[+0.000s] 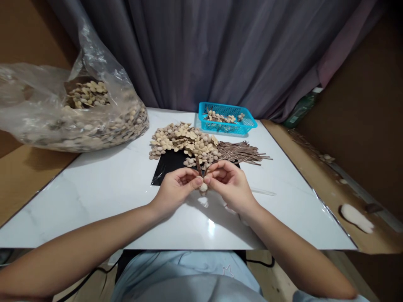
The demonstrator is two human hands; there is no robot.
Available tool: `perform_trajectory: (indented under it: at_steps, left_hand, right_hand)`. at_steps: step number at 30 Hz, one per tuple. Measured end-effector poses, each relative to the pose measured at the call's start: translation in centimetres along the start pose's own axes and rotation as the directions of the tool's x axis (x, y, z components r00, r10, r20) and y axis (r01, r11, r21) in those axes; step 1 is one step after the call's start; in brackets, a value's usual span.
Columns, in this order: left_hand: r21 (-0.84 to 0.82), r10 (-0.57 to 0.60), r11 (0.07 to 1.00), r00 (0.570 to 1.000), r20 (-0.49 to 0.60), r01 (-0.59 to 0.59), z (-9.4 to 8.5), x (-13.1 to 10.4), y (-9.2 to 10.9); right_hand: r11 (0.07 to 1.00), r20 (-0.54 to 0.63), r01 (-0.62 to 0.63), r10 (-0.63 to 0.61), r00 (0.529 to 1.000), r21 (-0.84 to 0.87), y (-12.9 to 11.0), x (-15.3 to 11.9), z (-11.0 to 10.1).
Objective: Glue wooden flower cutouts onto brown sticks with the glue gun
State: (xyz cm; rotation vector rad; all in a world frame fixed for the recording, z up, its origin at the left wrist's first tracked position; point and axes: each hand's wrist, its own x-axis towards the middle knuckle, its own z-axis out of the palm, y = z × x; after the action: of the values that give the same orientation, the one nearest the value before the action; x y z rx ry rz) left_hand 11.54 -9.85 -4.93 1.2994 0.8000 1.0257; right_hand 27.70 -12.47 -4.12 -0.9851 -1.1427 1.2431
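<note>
In front of my chest, above the white table, my left hand [181, 183] and my right hand [229, 182] meet, thumbs and fingers pinched. Between the fingertips is a small beige flower-shaped piece [203, 188], partly covered by the thumbs. A thin brown ribbon strip [198, 165] rises from it in a narrow V, one side near each hand's fingers. How the ribbon joins the piece is hidden. Just beyond my hands lies a heap of beige and grey flower-shaped pieces [185, 140], partly on a black sheet [168, 165]. Loose brown ribbon strips [244, 152] lie beside it.
A blue mesh basket [228, 130] with several flower pieces stands at the back. At the left, a large clear plastic bag [103, 134] bulges with more pieces. A grey curtain [189, 54] hangs behind. A green bottle [302, 110] and a white object [356, 218] are at the right.
</note>
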Motion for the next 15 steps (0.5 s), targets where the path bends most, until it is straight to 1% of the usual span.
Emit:
perform_trajectory:
  at_steps: [4,7,9,12,15]
  left_hand:
    - [-0.002,-0.005,1.0,0.999,0.033,0.005,0.11,-0.07,0.08]
    - [0.008,-0.003,1.0,1.0,0.019,0.002,0.16,-0.1,0.11]
    - [0.024,0.003,1.0,1.0,0.009,-0.003,0.19,-0.15,0.2]
    - [0.046,0.026,0.999,1.0,0.013,-0.027,0.21,-0.28,0.41]
    - [0.028,0.062,0.998,0.998,0.013,-0.063,0.2,-0.47,0.56]
  right_hand:
    - [1.0,-0.029,0.003,-0.003,1.0,0.012,-0.03,-0.05,0.02]
    - [1.0,-0.043,0.001,0.0,0.999,0.021,0.02,-0.04,-0.02]
    - [0.998,-0.032,-0.001,0.003,0.999,0.055,0.11,-0.05,-0.06]
    - [0.992,0.014,-0.006,0.004,1.0,0.124,0.29,-0.1,-0.11]
    - [0.986,0.03,0.014,-0.019,0.999,0.167,0.39,-0.23,-0.08]
